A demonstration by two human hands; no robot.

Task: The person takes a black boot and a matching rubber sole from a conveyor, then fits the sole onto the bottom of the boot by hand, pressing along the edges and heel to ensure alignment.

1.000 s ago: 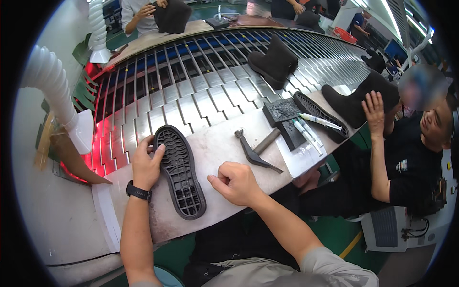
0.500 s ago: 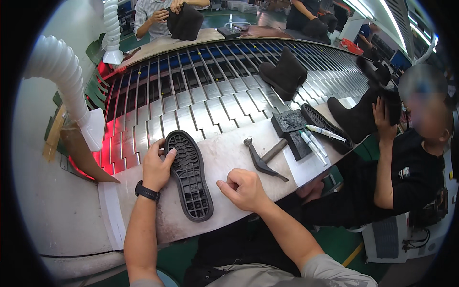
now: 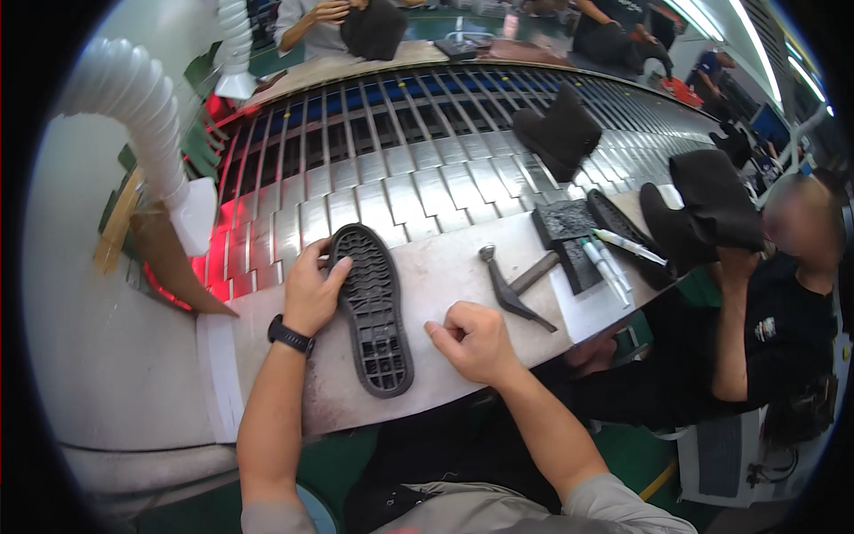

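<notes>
Clock directions run from the sole, 12 pointing away from the person. The sole (image 3: pixel 369 289) lies over the table (image 3: pixel 436 267), tread up. Its far end reaches past the table's far edge in view, toward the conveyor (image 3: pixel 400 182) at 12; its near end stops just short of the near edge at 6. The left hand (image 3: pixel 313 283) holds the sole's far left side at 10 to 11, thumb on the tread, fingers round the rim; a watch (image 3: pixel 291 335) sits on that wrist. The right hand (image 3: pixel 476 343), between 3 and 4, is curled into a loose fist, thumb toward the sole; its inside is hidden. A gap separates sole and fist, with a narrower one between fist and hammer.

The hammer (image 3: pixel 504 291) lies at 3, blocking the way right. Behind it at 2 are a black block (image 3: pixel 569 218), a white sheet (image 3: pixel 574 311) and the second sole (image 3: pixel 609 214). Three pens are there: one pen (image 3: pixel 630 246) across the second sole, two near the block.

One boot (image 3: pixel 560 133) stands on the conveyor between 1 and 2. At 3 sits a co-worker (image 3: pixel 703 356) with dark footwear raised, pieces overlapping too much to count. Another person (image 3: pixel 311 31) across the conveyor, near 12, holds one dark boot. Two hoses hang between 10 and 11, the nearer hose (image 3: pixel 133 107) ending above a brown flap (image 3: pixel 169 267).
</notes>
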